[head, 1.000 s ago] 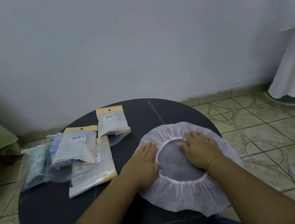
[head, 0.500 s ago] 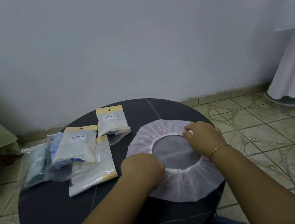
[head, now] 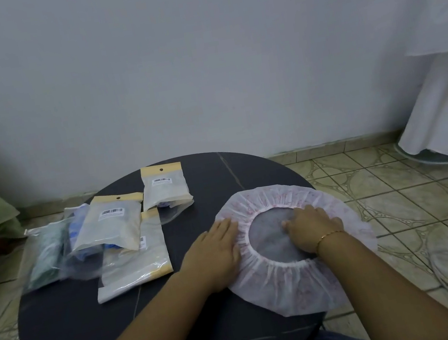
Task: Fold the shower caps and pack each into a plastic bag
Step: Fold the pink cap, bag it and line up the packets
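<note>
Flattening stage — shower cap (head: 285, 293) spread open-side up, no fold made yet.

One shower cap lies on the right half of the round dark table (head: 73, 319), its right edge overhanging the rim. The left hand (head: 216, 252) presses flat on the cap's left frill, fingers straight and together; the right hand (head: 312, 229) rests inside the elastic opening, fingers extended and spread slightly, clamped on nothing. Judged next move: bring one half of the cap over the other while one palm pins it, since the light fabric would likely spring back. Count — one cap out, two hands, and about five plastic bags (head: 133, 274) heaped at the table's left, exact number uncertain owing to overlap.
</note>
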Available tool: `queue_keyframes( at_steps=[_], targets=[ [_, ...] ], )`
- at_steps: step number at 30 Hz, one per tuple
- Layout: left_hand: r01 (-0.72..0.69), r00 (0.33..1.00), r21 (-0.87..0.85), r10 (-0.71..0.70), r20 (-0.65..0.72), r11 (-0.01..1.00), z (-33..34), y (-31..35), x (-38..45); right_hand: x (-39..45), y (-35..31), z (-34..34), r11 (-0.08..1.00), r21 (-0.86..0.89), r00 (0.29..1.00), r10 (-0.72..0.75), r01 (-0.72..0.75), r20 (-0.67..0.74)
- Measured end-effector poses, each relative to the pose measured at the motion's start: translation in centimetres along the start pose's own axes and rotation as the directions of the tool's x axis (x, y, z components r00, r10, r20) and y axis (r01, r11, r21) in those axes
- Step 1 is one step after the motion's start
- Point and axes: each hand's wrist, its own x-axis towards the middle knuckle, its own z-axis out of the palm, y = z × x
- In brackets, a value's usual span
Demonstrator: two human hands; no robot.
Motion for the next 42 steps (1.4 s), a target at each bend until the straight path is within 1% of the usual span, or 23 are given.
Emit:
queue_keyframes(
  at_steps=[2,4,6,7,8,9,11,13,14,15,16,17,19,21,23,26,29,31,34,36,38,40,42],
  targets=[
    [0.072,0.992,0.091,-0.080,0.096,0.993,-0.4,-0.4,-0.1,0.1,0.1,0.3,0.997,0.018,0.998,-0.069,0.069,-0.003],
    [0.125,0.979,0.205,-0.155,0.134,0.971,-1.2,-0.6,-0.3,0.0,0.0,0.3,0.982,0.072,0.985,-0.172,0.173,-0.017],
    [0.153,0.969,0.316,-0.205,0.139,0.936,-2.1,-0.6,-0.8,-0.4,-0.2,0.1,0.930,0.251,0.963,-0.264,0.269,-0.054],
    [0.167,0.963,0.362,-0.231,0.141,0.917,-2.5,-0.5,-1.2,-0.6,-0.2,-0.1,0.890,0.346,0.955,-0.282,0.295,-0.088],
    [0.183,0.956,0.401,-0.258,0.140,0.897,-2.9,-0.4,-1.6,-0.8,-0.3,-0.4,0.859,0.404,0.949,-0.283,0.315,-0.139],
    [0.206,0.949,0.432,-0.287,0.130,0.878,-3.2,-0.3,-1.9,-0.8,-0.2,-0.7,0.846,0.418,0.942,-0.273,0.331,-0.194],
    [0.263,0.943,0.450,-0.326,0.065,0.853,-3.7,-0.1,-2.2,-0.6,0.1,-1.0,0.858,0.381,0.929,-0.251,0.343,-0.271],
    [0.296,0.954,0.361,-0.294,-0.063,0.884,-3.2,-0.1,-1.9,-0.5,0.3,-0.8,0.886,0.322,0.928,-0.250,0.335,-0.278],
    [0.287,0.957,0.269,-0.263,-0.123,0.919,-2.8,-0.1,-1.6,-0.4,0.3,-0.7,0.895,0.289,0.925,-0.261,0.339,-0.276],
    [0.260,0.960,0.163,-0.236,-0.151,0.952,-2.2,-0.2,-1.3,-0.3,0.2,-0.4,0.903,0.251,0.920,-0.277,0.348,-0.278],
    [0.227,0.966,0.063,-0.216,-0.141,0.972,-1.6,-0.2,-1.1,-0.3,0.1,-0.2,0.912,0.197,0.912,-0.298,0.359,-0.282],
    [0.200,0.974,-0.013,-0.201,-0.103,0.980,-1.0,-0.2,-1.0,-0.2,-0.1,0.0,0.922,0.132,0.905,-0.317,0.364,-0.284],
    [0.185,0.982,-0.087,-0.187,-0.013,0.979,0.1,-0.4,-0.7,0.2,-0.1,0.6,0.945,0.029,0.925,-0.314,0.327,-0.214],
    [0.203,0.979,-0.109,-0.202,0.023,0.973,0.8,-1.0,-0.5,0.7,0.3,1.5,0.968,-0.001,0.965,-0.249,0.250,-0.086],
    [0.225,0.974,-0.106,-0.222,0.041,0.968,1.0,-1.5,-0.3,1.0,1.0,2.1,0.979,-0.020,0.979,-0.204,0.204,-0.013],
    [0.232,0.972,-0.096,-0.228,0.058,0.968,0.9,-1.7,-0.3,1.2,1.5,2.2,0.982,-0.033,0.983,-0.184,0.184,0.010],
    [0.218,0.976,-0.125,-0.215,0.039,0.968,0.9,-1.8,-0.4,1.2,1.5,2.1,0.980,0.003,0.979,-0.201,0.201,0.012],
    [0.174,0.984,-0.182,-0.177,-0.001,0.968,0.8,-1.9,-0.6,1.0,1.9,1.7,0.963,0.099,0.968,-0.248,0.249,-0.026],
    [0.069,0.987,-0.244,-0.102,-0.124,0.967,-0.6,-2.3,-1.5,0.1,2.9,0.5,0.891,0.318,0.944,-0.283,0.324,-0.169],
    [0.012,0.968,-0.216,-0.065,-0.241,0.976,-2.1,-2.6,-2.4,-0.5,3.8,-0.2,0.855,0.367,0.925,-0.294,0.367,-0.240],
    [-0.006,0.953,-0.167,-0.045,-0.301,0.986,-3.4,-3.1,-3.5,-1.0,4.8,-0.4,0.841,0.370,0.912,-0.311,0.395,-0.268],
    [0.006,0.963,-0.115,-0.037,-0.268,0.993,-4.0,-4.0,-4.4,-1.6,5.6,-0.5,0.845,0.336,0.904,-0.341,0.415,-0.258],
    [0.010,0.984,-0.040,-0.017,-0.175,0.999,-3.9,-5.0,-5.1,-2.0,6.3,-0.3,0.854,0.299,0.902,-0.374,0.425,-0.214]
  ],
)
